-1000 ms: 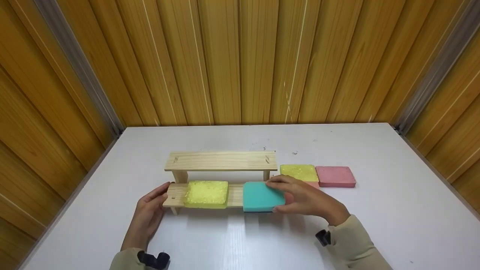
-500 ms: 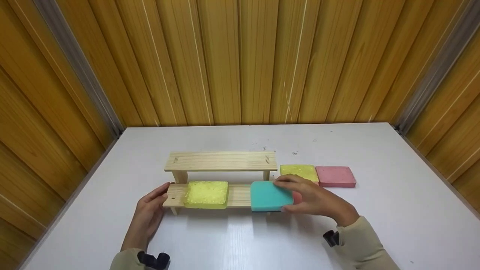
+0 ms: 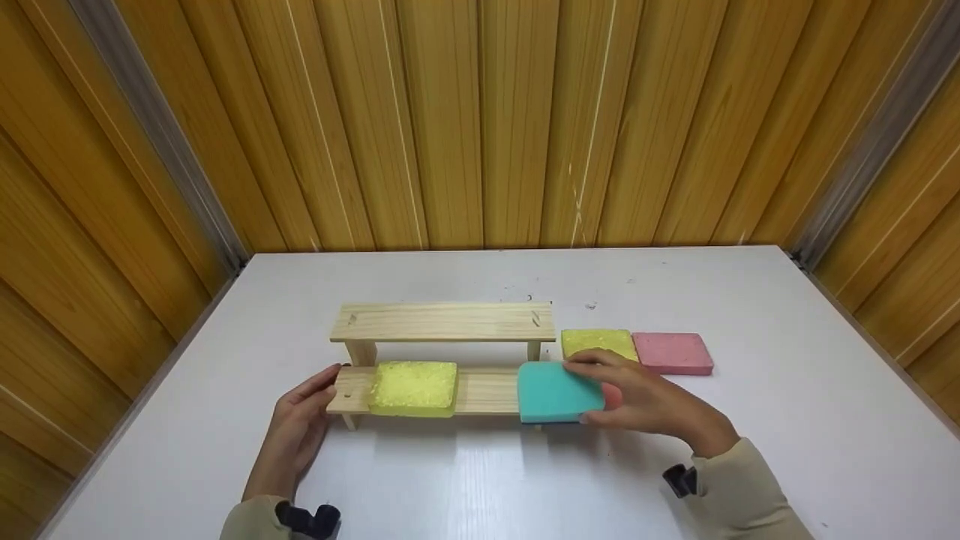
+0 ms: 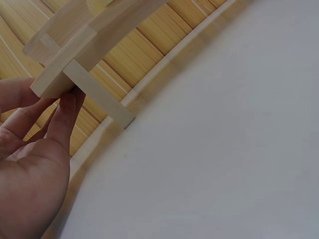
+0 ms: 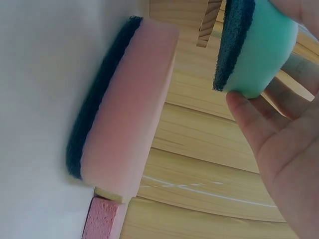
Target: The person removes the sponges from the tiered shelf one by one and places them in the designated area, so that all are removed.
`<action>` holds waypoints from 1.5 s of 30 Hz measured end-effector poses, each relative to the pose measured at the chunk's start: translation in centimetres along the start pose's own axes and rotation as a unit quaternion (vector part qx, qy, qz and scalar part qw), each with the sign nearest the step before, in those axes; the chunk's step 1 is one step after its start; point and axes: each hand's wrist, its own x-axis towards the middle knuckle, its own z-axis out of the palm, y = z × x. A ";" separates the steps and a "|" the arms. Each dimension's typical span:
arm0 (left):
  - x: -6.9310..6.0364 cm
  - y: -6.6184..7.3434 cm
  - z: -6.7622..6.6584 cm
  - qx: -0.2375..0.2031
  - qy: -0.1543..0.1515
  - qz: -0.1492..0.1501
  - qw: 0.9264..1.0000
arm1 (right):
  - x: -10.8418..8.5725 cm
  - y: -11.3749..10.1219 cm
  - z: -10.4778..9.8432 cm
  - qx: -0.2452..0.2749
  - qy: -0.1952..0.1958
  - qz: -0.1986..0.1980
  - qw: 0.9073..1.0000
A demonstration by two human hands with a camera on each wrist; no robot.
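In the head view, a turquoise sponge (image 3: 560, 392) with a dark scouring pad underneath lies over the right end of the lower plank of a two-step wooden stand (image 3: 487, 392). My right hand (image 3: 634, 397) grips it from the right, thumb in front and fingers behind; the right wrist view shows the sponge (image 5: 261, 50) between them. Whether its pad touches the wood is unclear. At the plank's other end my left hand (image 3: 298, 420) pinches the wood, as the left wrist view shows on the plank (image 4: 60, 74). Toward the left of that plank rests a yellow sponge (image 3: 413, 388).
Beneath my right hand, a pink sponge with a dark pad (image 5: 129, 99) lies on the white table (image 3: 465, 487). Behind it lie another yellow sponge (image 3: 598, 343) and a rose-pink sponge (image 3: 673, 352), side by side. The stand's higher plank (image 3: 442, 322) bears nothing. Wood-patterned walls (image 3: 450, 127) enclose the table.
The turquoise sponge has slid rightward along the lower plank with my right hand, from over the plank to its right end. My left hand and the stand stay put.
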 end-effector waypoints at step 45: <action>-0.1 0.1 0.0 0.005 -0.011 0.004 1.000 | -3.9 2.6 -2.3 -0.005 0.018 0.062 0.998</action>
